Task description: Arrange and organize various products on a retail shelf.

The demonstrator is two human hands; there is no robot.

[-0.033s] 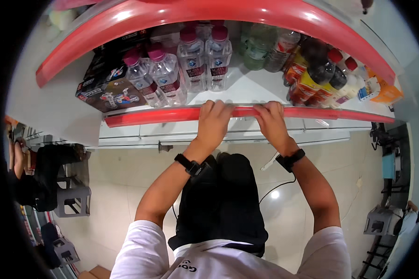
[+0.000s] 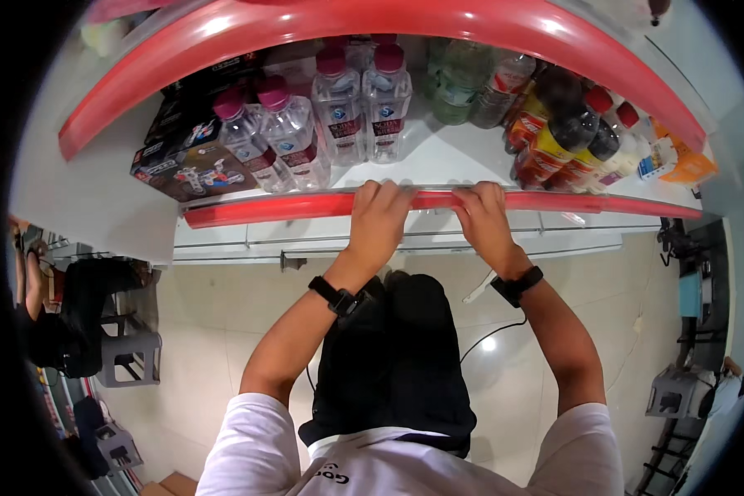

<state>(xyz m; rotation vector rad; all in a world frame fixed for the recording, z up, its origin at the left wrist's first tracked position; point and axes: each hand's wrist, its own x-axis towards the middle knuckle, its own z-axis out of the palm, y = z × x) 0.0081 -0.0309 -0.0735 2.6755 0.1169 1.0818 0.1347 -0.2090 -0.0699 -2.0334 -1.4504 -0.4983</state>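
Observation:
My left hand (image 2: 380, 217) is curled over the red edge strip (image 2: 273, 210) along the front of a white shelf (image 2: 446, 159). A short way to its right, my right hand (image 2: 484, 211) grips the same strip, fingers bent over its top. The fingertips of both hands are partly hidden behind the edge. Behind my left hand stand clear plastic bottles with magenta caps (image 2: 386, 107), upright on the shelf. Dark soda bottles with yellow and red labels (image 2: 541, 149) are beyond my right hand, towards the right end.
A higher red shelf edge (image 2: 364, 18) curves above. Boxed toys (image 2: 194, 169) fill the shelf's left end; an orange packet (image 2: 686, 164) lies at its right. Green bottles (image 2: 457, 87) stand at the back. Grey stools (image 2: 132, 360) and another person (image 2: 99, 298) are at left.

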